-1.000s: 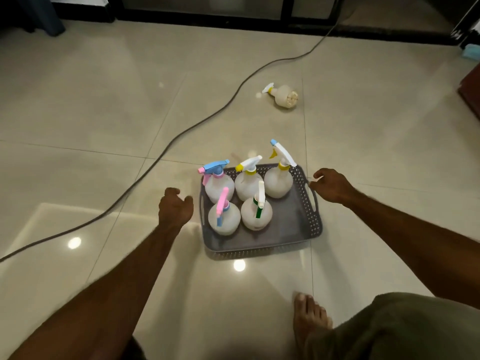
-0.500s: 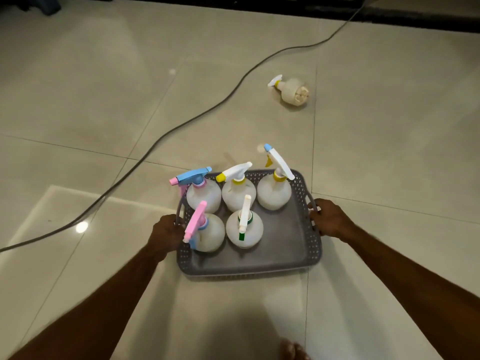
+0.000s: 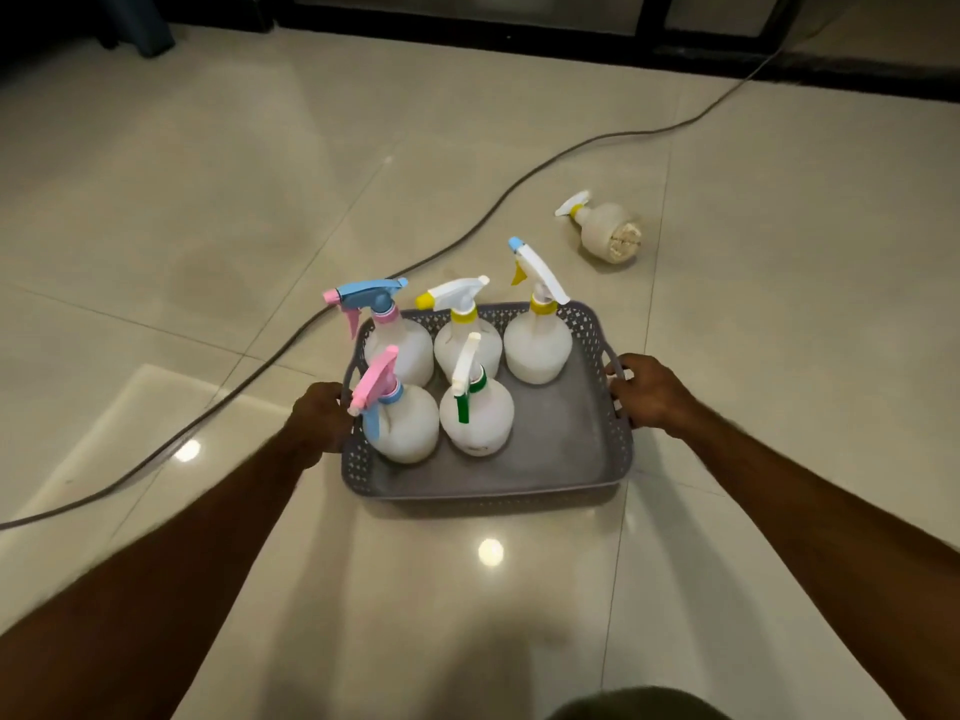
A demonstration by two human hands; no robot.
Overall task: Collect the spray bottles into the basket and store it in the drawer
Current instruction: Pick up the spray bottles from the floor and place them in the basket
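I see the pale tiled floor filling the view, with wide bare room left of, right of and in front of the basket. A dark band of wall base closes the far edge. A grey cable runs diagonally from the far right down to the near left, passing just beyond the basket's far-left corner.

The grey perforated basket sits low in the centre, its long axis running left to right, its near wall facing me. I cannot tell whether it rests on the tiles or is lifted clear. My left hand is curled around the handle on its left end; my right hand is clasped on the handle at its right end.

Five spray bottles stand upright inside, crowded to the left and far side, leaving the near-right floor of the basket bare. In the back row are the blue-head bottle, nozzle pointing left, the white-and-yellow bottle, nozzle left, and the tall-nozzle bottle, tip angled up and left. In front are the pink-head bottle and the green-trigger bottle.

A sixth bottle lies on its side well beyond the basket, its base toward me, nozzle pointing away to the left.
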